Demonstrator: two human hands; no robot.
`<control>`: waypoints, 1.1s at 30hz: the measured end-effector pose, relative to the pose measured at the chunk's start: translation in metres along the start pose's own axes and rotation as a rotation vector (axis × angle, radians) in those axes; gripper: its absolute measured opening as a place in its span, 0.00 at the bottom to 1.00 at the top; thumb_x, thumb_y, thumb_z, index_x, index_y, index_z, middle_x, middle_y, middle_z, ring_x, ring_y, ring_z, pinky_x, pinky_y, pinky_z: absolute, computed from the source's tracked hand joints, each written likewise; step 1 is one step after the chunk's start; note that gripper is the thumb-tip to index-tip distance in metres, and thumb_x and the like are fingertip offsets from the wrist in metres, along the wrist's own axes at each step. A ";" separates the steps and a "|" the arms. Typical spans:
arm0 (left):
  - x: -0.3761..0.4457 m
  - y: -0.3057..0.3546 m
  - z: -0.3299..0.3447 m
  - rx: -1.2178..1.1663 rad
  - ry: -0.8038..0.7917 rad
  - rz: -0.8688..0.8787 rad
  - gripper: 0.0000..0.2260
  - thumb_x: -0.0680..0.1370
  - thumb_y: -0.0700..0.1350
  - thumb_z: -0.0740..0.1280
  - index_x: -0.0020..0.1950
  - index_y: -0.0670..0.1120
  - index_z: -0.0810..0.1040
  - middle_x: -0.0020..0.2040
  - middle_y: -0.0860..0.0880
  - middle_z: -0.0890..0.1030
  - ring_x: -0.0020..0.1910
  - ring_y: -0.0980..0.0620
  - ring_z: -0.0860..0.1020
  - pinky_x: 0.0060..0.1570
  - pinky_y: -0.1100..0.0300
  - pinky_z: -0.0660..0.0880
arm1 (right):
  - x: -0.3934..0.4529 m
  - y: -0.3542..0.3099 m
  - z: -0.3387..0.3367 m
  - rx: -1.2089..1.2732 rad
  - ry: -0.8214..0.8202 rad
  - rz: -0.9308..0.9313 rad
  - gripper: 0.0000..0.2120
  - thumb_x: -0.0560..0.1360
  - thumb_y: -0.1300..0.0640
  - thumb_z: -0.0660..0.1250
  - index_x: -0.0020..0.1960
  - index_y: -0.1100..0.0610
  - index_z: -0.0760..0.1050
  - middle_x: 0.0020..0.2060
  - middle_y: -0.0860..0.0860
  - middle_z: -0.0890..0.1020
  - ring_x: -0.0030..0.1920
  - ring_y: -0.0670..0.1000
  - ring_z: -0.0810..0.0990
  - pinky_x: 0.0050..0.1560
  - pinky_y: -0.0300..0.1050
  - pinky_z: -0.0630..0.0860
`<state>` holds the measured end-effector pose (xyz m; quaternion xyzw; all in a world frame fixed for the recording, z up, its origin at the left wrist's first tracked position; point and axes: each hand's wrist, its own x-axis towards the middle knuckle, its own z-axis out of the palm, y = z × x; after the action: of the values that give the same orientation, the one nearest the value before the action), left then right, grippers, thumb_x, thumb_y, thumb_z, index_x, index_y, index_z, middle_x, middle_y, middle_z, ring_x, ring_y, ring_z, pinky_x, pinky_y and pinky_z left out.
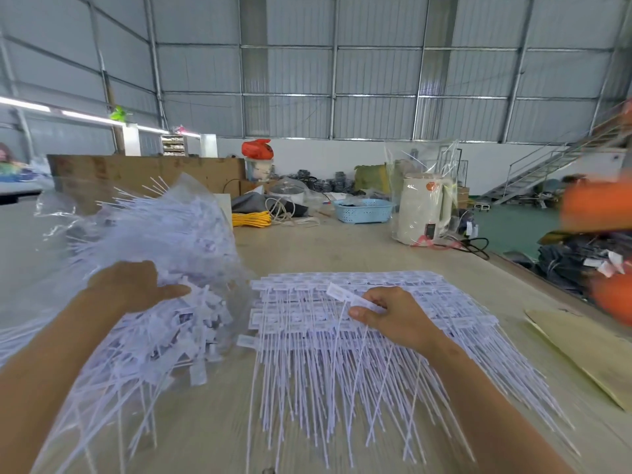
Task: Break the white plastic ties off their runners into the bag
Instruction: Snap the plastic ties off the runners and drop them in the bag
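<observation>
A stack of white plastic ties on their runners (427, 316) lies flat on the table in front of me, tails pointing toward me. My right hand (390, 316) pinches one or two ties (338, 292) lifted above the stack by their flat heads. To the left, a clear plastic bag (184, 227) holds a large heap of loose white ties (160, 336) that spills toward me. My left hand (136, 285) rests with straight fingers on that heap at the bag's mouth.
On the far side of the wooden table (342, 248) stand a blue basket (364, 210), a white kettle in clear wrap (422, 208), a yellow cord coil (251, 218) and cardboard (147, 172). A person in orange (602, 234) is at the right edge, brown cardboard (581, 350) beside the stack.
</observation>
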<state>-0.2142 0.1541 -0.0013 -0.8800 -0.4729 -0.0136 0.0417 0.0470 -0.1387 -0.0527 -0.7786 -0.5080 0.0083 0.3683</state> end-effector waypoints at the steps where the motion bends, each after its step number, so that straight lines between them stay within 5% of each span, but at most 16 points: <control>1: -0.001 -0.005 0.008 -0.020 0.035 -0.085 0.42 0.64 0.76 0.50 0.65 0.49 0.71 0.67 0.41 0.71 0.65 0.41 0.70 0.64 0.50 0.69 | 0.000 0.000 0.000 0.000 -0.001 0.000 0.14 0.75 0.51 0.68 0.37 0.60 0.74 0.27 0.51 0.70 0.28 0.48 0.66 0.32 0.39 0.62; 4: -0.009 -0.005 0.018 0.025 0.059 -0.188 0.41 0.67 0.77 0.49 0.71 0.53 0.64 0.73 0.43 0.61 0.71 0.39 0.62 0.67 0.45 0.63 | -0.001 -0.001 0.001 0.003 0.005 -0.001 0.14 0.75 0.51 0.68 0.38 0.61 0.74 0.27 0.50 0.69 0.26 0.46 0.65 0.29 0.35 0.60; 7: -0.018 0.011 0.003 0.098 0.002 -0.196 0.34 0.73 0.72 0.52 0.71 0.52 0.64 0.73 0.44 0.62 0.71 0.41 0.62 0.67 0.46 0.63 | -0.001 -0.002 0.001 0.028 0.010 0.003 0.14 0.75 0.52 0.68 0.42 0.65 0.78 0.27 0.49 0.71 0.26 0.45 0.67 0.28 0.33 0.61; 10: -0.037 0.051 -0.023 0.175 0.063 -0.124 0.19 0.79 0.63 0.54 0.55 0.51 0.75 0.55 0.50 0.75 0.58 0.47 0.73 0.63 0.50 0.66 | -0.002 -0.003 0.001 0.050 0.010 0.007 0.13 0.75 0.53 0.69 0.39 0.62 0.77 0.26 0.47 0.71 0.25 0.44 0.68 0.27 0.33 0.61; 12: -0.055 0.096 -0.032 0.154 0.249 -0.005 0.17 0.81 0.60 0.53 0.42 0.49 0.70 0.40 0.51 0.73 0.47 0.49 0.73 0.56 0.53 0.67 | -0.002 -0.004 0.000 0.068 0.010 0.014 0.11 0.74 0.53 0.69 0.37 0.58 0.76 0.25 0.46 0.71 0.25 0.44 0.68 0.28 0.35 0.63; 15: -0.072 0.171 -0.018 -0.361 0.381 0.287 0.22 0.78 0.63 0.56 0.45 0.44 0.73 0.44 0.48 0.78 0.46 0.49 0.76 0.48 0.55 0.71 | -0.003 -0.008 -0.001 0.076 0.017 -0.018 0.13 0.74 0.54 0.70 0.33 0.55 0.72 0.25 0.45 0.69 0.25 0.42 0.66 0.30 0.37 0.62; 17: -0.077 0.209 -0.003 -0.900 0.104 0.369 0.24 0.76 0.64 0.60 0.49 0.42 0.77 0.46 0.44 0.82 0.45 0.45 0.80 0.50 0.52 0.76 | -0.004 -0.010 0.000 0.087 0.044 -0.063 0.17 0.73 0.55 0.71 0.30 0.52 0.68 0.23 0.45 0.67 0.25 0.42 0.65 0.31 0.35 0.61; 20: -0.074 0.232 0.021 -1.406 -0.183 0.324 0.21 0.77 0.57 0.64 0.43 0.38 0.79 0.35 0.40 0.82 0.34 0.43 0.82 0.42 0.48 0.82 | -0.004 -0.009 0.000 0.079 0.032 -0.079 0.12 0.73 0.56 0.71 0.33 0.58 0.74 0.26 0.45 0.71 0.28 0.42 0.67 0.33 0.36 0.62; 23: -0.066 0.234 0.040 -1.474 -0.086 0.368 0.18 0.79 0.53 0.64 0.40 0.39 0.76 0.25 0.46 0.78 0.21 0.51 0.74 0.23 0.62 0.71 | -0.004 -0.005 0.001 0.149 -0.052 -0.047 0.12 0.75 0.56 0.68 0.41 0.66 0.76 0.33 0.53 0.73 0.32 0.49 0.70 0.37 0.43 0.67; 28: -0.064 0.233 0.045 -1.422 0.006 0.382 0.20 0.80 0.54 0.62 0.32 0.43 0.70 0.22 0.46 0.73 0.19 0.50 0.71 0.21 0.64 0.66 | -0.003 -0.006 0.002 0.073 -0.096 -0.045 0.10 0.77 0.56 0.65 0.41 0.62 0.76 0.35 0.53 0.76 0.29 0.41 0.73 0.37 0.42 0.70; 33: -0.061 0.230 0.042 -1.493 -0.091 0.319 0.20 0.80 0.51 0.62 0.30 0.45 0.66 0.18 0.53 0.69 0.16 0.54 0.66 0.18 0.67 0.61 | 0.000 -0.006 0.003 -0.022 -0.066 -0.099 0.09 0.77 0.59 0.65 0.42 0.63 0.76 0.36 0.54 0.76 0.41 0.56 0.77 0.45 0.49 0.72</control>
<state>-0.0564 -0.0191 -0.0612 -0.7322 -0.2066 -0.2872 -0.5820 0.0410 -0.1352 -0.0515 -0.7559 -0.5577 0.0100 0.3429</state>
